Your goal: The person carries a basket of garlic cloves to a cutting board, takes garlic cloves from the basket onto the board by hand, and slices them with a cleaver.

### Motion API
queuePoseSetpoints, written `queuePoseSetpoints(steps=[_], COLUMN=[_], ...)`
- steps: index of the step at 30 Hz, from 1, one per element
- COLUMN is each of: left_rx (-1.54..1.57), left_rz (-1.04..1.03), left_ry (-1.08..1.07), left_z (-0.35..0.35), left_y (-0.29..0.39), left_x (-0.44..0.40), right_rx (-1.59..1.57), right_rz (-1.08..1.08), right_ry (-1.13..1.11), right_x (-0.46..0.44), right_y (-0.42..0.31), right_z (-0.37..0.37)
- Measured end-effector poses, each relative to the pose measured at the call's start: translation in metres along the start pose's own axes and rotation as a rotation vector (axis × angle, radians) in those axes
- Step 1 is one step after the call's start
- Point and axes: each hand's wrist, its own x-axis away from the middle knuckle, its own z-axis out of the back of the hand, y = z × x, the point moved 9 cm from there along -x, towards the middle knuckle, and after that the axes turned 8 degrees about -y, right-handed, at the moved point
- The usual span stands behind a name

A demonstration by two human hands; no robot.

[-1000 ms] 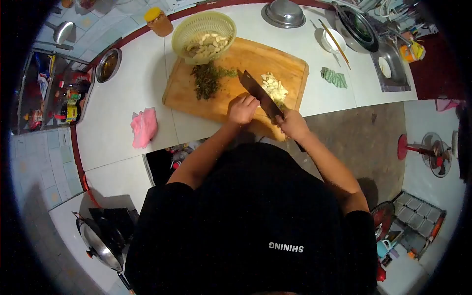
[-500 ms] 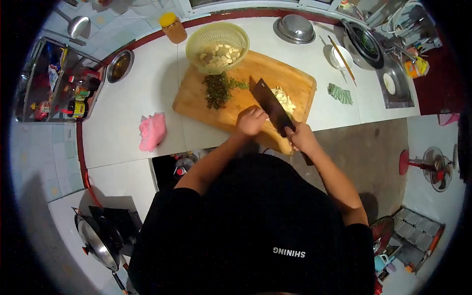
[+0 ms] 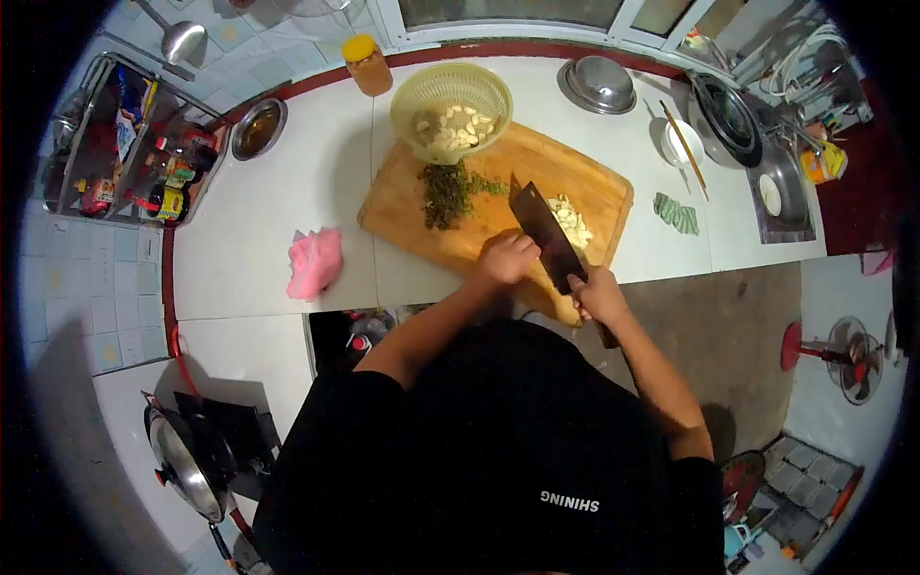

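Observation:
My right hand point(image 3: 601, 293) is wrapped round the handle of a dark cleaver point(image 3: 550, 233), whose wide blade stands over the wooden cutting board point(image 3: 565, 160). Close by the blade's left side, my left hand point(image 3: 510, 257) rests on the board with its fingers curled; whatever is under them is hidden. Pale sliced pieces point(image 3: 572, 224), which look like garlic, lie just right of the blade. A heap of chopped dark green herbs point(image 3: 446, 195) sits further left on the board. Behind it, a yellow plastic colander point(image 3: 412, 101) holds whole pale cloves point(image 3: 462, 126).
A pink cloth point(image 3: 315, 264) lies left of the board and a green striped cloth point(image 3: 676, 214) right of it. Along the back stand a yellow-lidded jar point(image 3: 368, 67), metal bowls point(image 3: 599, 83) and a white bowl with chopsticks point(image 3: 681, 144). A sink point(image 3: 788, 211) is at far right.
The camera view has shifted, so the counter and board appear slightly lower and further right. Both hands and the cleaver keep nearly the same place on the board.

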Motion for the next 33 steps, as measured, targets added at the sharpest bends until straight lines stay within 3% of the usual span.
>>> queuePoseSetpoints(steps=[4, 7, 10, 13, 15, 17, 20, 21, 23, 25, 28, 31, 32, 33], left_rx=[-0.021, 0.102, 0.150, 0.224, 0.126, -0.493, -0.496, -0.493, -0.495, -0.504, -0.257, 0.081, 0.238, -0.087], left_rz=[-0.028, 0.012, 0.048, 0.251, 0.381, 0.424, 0.566, 0.575, 0.600, 0.631, 0.818, 0.577, 0.577, 0.500], left_ry=[0.026, -0.019, 0.042, 0.559, 0.486, 0.193, 0.156, 0.123, 0.033, -0.080, 0.047, 0.338, 0.265, 0.104], left_z=[0.001, 0.006, 0.057, 0.136, 0.141, 0.104, 0.108, 0.098, 0.086, 0.114, 0.147, 0.167, 0.172, 0.147], left_y=[-0.002, -0.003, -0.032, -0.120, -0.202, -0.297, -0.319, -0.335, -0.335, -0.294, -0.278, -0.248, -0.199, -0.164], left_x=[0.000, -0.005, -0.039, -0.071, -0.088, -0.105, -0.104, -0.106, -0.107, -0.107, -0.106, -0.108, -0.109, -0.112], right_rx=[-0.023, -0.030, -0.001, 0.030, 0.059, 0.113, 0.187, 0.163, 0.070, -0.016, -0.126, -0.212, -0.207, -0.200], right_rz=[-0.086, -0.029, 0.007, 0.051, 0.063, 0.038, -0.090, -0.035, -0.008, -0.039, -0.079, -0.064, -0.047, -0.027], right_ry=[-0.024, 0.002, 0.028, 0.065, 0.051, 0.037, 0.022, 0.110, 0.190, 0.199, 0.165, 0.183, 0.183, 0.179], right_x=[-0.012, -0.012, 0.006, 0.005, 0.004, 0.002, -0.004, -0.003, 0.004, 0.008, 0.011, 0.015, 0.014, 0.013], right_y=[0.022, 0.014, -0.011, 0.000, 0.010, 0.018, 0.052, 0.052, 0.040, 0.035, 0.035, 0.026, 0.026, 0.025], right_z=[-0.011, -0.004, 0.008, 0.009, 0.006, 0.002, -0.006, -0.001, 0.002, 0.005, 0.010, 0.015, 0.015, 0.015])
